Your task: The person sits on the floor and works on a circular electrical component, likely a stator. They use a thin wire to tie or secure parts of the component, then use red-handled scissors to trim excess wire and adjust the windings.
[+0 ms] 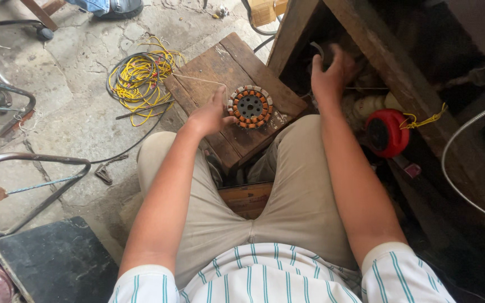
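Note:
A round motor stator [250, 106] with orange copper windings and a dark perforated core lies on a small worn wooden stool [228, 62] between my knees. My left hand [210, 114] rests on the stool and grips the stator's left edge. A thin pale wire [197, 78] runs from that hand toward the yellow coil. My right hand [333, 73] reaches into the dark space under a wooden bench [304, 22], fingers curled near a black cable; what it touches is hidden.
A tangled coil of yellow and black wire [138, 76] lies on the cracked concrete floor to the left. A red round device [387, 132] with a yellow cord sits under the bench. Metal chair frames [35, 163] and a dark slab [57, 261] stand at left.

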